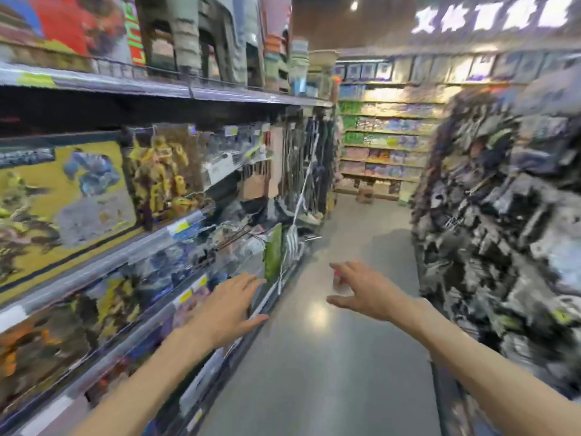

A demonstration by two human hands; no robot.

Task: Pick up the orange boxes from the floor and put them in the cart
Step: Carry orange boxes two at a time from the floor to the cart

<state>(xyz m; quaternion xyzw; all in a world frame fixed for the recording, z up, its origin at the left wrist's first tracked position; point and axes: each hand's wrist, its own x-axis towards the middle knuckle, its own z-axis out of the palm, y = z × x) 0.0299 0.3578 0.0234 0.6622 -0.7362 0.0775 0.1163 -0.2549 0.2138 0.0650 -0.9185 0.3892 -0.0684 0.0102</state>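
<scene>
Down a shop aisle, between two rows of shelves, I see both my arms stretched forward over the grey floor (330, 372). My left hand (231, 305) hangs palm down just in front of the lower shelves (132, 262) on the left side, fingers straight and spread apart, holding nothing. My right hand (366, 289) reaches out over the middle of the aisle, fingers also straight and apart, thumb pointing left, nothing gripped.

Just behind my right hand's fingers a small reddish thing (339, 278) shows on the floor; it is blurred and mostly hidden, so I cannot tell whether it is one of the orange boxes. I cannot make out a cart in this view.

On the left, the shelves carry big yellow toy boxes (63, 199) with robot figures, and price tags along the shelf edges. On the right stands a rack (503, 215) of dark goods, too smeared to name. At the far end of the aisle, brightly lit shelves (386, 143) run across, with a glowing white sign (490, 14) above them.
</scene>
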